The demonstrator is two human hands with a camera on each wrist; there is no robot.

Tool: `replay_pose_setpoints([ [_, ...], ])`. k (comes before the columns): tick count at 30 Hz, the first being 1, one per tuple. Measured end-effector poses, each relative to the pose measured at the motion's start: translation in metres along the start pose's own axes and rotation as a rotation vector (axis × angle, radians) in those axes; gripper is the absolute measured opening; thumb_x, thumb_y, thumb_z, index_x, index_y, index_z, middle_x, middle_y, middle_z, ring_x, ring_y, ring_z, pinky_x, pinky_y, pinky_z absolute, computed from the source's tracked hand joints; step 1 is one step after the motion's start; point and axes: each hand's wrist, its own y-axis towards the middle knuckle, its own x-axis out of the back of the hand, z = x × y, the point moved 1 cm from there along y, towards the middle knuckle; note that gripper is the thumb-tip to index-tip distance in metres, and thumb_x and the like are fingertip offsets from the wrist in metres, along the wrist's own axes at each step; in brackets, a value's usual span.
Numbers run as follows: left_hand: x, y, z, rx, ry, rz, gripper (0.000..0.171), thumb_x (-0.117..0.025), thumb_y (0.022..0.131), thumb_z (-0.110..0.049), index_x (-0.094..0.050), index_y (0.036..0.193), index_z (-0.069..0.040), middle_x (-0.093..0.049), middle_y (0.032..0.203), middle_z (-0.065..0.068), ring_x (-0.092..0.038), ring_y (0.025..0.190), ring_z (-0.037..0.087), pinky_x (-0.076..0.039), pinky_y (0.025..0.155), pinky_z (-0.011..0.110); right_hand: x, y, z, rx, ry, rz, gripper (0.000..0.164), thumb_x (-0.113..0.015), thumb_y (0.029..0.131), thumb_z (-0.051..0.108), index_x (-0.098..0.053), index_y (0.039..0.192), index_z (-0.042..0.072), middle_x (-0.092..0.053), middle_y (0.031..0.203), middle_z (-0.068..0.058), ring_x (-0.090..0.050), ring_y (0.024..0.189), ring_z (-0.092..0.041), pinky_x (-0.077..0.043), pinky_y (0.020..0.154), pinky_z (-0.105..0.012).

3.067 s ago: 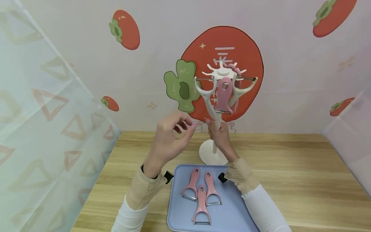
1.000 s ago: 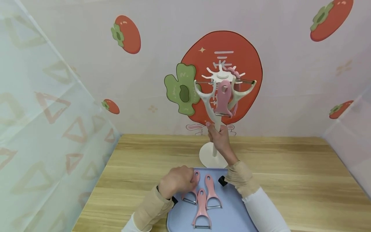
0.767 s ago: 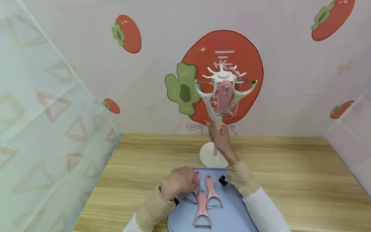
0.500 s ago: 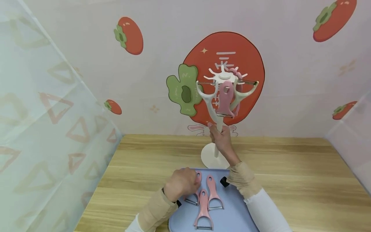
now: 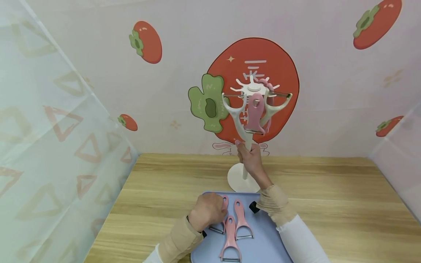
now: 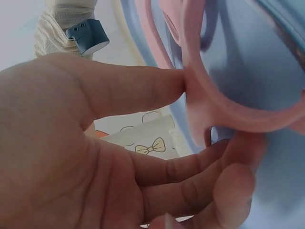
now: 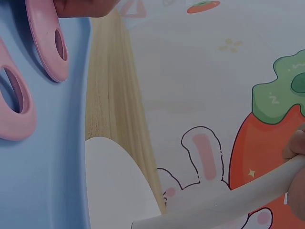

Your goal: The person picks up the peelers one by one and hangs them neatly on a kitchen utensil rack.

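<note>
My left hand (image 5: 208, 212) is over the upper left of the blue tray (image 5: 264, 237), pinching a pink peeler (image 6: 198, 90). In the left wrist view its thumb presses one side of the peeler and the fingers lie on the other. Two more pink peelers lie beside it, one to the right (image 5: 239, 212) and one nearer the front (image 5: 230, 233). Behind the tray, my right hand (image 5: 251, 160) grips the pole of a white hook stand (image 5: 254, 87). From its hooks hang a white peeler (image 5: 237, 117), a pink peeler (image 5: 255, 115), a cream peeler (image 5: 274, 108) and another pink item, partly hidden.
The stand's round base (image 5: 239, 179) rests on the wooden table (image 5: 329, 197), right against the tray's far edge. A patterned wall (image 5: 174, 73) rises behind the table, with a side panel (image 5: 65, 146) at the left. Several of the stand's hooks are bare.
Since about three seconds ago, my left hand has come down from beside the stand to the left peeler on the tray and taken hold of it. My right hand keeps its grip on the pole.
</note>
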Motion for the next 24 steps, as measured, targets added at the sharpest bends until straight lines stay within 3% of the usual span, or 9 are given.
replay_pose_setpoints([
  [13, -0.0023, 0.0029, -0.0051, 0.058, 0.000, 0.011, 0.046, -0.074, 0.087, -0.045, -0.051, 0.060, -0.016, -0.048, 0.064, -0.003, -0.048, 0.055, 0.012, -0.045, 0.050, 0.029, -0.0001, -0.0006, 0.0009, 0.000, -0.036, -0.002, 0.052, -0.062, 0.103, 0.020, -0.042, 0.064, -0.007, -0.035, 0.047, 0.008, -0.032, 0.039, -0.005, -0.022, 0.039, -0.021],
  [24, -0.0041, 0.0045, -0.0043, 0.066, -0.061, 0.021, 0.033, -0.075, 0.083, -0.027, -0.051, 0.063, -0.014, -0.048, 0.066, -0.001, -0.047, 0.054, 0.013, -0.044, 0.049, 0.028, 0.0006, -0.0001, 0.0001, 0.007, -0.035, 0.007, 0.051, -0.060, 0.104, 0.019, -0.042, 0.064, -0.007, -0.035, 0.047, 0.008, -0.032, 0.039, -0.004, -0.022, 0.039, -0.021],
])
